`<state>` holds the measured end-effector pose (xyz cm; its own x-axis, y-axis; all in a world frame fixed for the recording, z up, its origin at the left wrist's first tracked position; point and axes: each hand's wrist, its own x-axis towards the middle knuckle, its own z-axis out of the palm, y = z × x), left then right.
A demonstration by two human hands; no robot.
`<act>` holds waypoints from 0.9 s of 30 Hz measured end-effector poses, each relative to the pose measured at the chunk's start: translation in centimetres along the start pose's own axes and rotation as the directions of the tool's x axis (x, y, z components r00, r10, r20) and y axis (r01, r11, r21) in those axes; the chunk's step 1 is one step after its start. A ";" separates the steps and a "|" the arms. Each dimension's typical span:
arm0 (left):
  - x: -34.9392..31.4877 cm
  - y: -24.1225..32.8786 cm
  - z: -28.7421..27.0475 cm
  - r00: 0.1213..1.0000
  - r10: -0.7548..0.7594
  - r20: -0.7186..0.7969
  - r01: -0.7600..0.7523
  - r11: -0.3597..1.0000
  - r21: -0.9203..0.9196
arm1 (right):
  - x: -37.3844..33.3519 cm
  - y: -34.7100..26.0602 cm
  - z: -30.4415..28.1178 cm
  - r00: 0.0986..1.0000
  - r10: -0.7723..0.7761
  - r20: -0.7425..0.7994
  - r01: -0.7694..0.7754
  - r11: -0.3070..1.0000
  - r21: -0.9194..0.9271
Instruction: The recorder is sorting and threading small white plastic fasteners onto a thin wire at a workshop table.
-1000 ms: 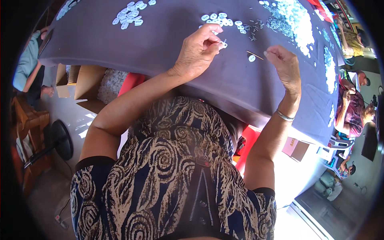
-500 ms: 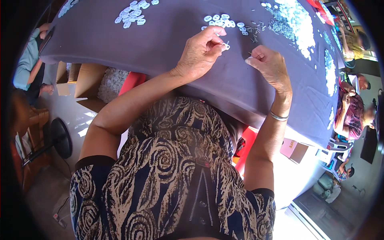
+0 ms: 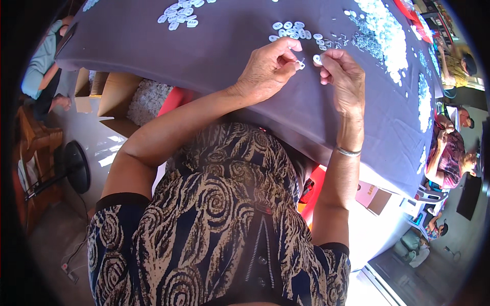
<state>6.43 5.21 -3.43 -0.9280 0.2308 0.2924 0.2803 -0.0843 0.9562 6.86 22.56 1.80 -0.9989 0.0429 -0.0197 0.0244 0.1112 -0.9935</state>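
Above the dark tablecloth (image 3: 229, 46), my left hand (image 3: 268, 66) pinches a small white plastic piece (image 3: 301, 65) with a thin pin at it. Close by on the right, my right hand (image 3: 344, 76) grips a white oval piece (image 3: 317, 59) with a hole between thumb and fingers. The two pieces face each other a short gap apart. Just beyond my hands lies a small cluster of white oval pieces (image 3: 293, 29), with loose metal pins (image 3: 337, 40) scattered to its right.
A big heap of white pieces (image 3: 390, 43) and a pile of metal pins (image 3: 363, 41) lie at the far right. Another group of oval pieces (image 3: 181, 13) is far left. Under the table's edge stands a cardboard box (image 3: 118, 94) of white parts. Other people sit around.
My right hand has come nearer my left and now holds a white oval piece, where a thin pin-like thing showed before. My left hand keeps its pinch. The view has shifted slightly.
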 end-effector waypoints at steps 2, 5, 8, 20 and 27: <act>0.0 0.1 0.0 1.000 0.006 0.010 -0.006 1.000 0.015 | 0.0 0.4 0.9 1.000 -0.019 -0.017 0.019 1.000 0.009; 0.0 0.6 0.0 0.999 0.035 0.034 -0.037 0.998 0.058 | -0.1 0.9 1.4 0.999 -0.043 -0.027 0.044 0.997 0.070; -0.1 1.0 -0.2 0.997 -0.027 0.078 0.020 0.996 0.086 | -0.3 0.6 1.7 0.996 -0.076 -0.043 0.078 0.996 0.045; -0.1 0.9 -0.2 0.996 0.002 0.090 -0.007 0.999 0.054 | -0.5 0.4 1.8 0.985 -0.170 -0.029 0.166 0.981 -0.102; -0.1 0.9 -0.2 0.995 -0.004 0.095 -0.001 0.999 0.051 | -0.4 0.6 1.7 0.983 -0.185 0.009 0.185 0.975 -0.121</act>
<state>6.68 4.94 -2.60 -0.9014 0.3225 0.2889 0.2936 -0.0349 0.9553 7.26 20.90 0.99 -0.9865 0.0126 0.1635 -0.1559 0.2366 -0.9590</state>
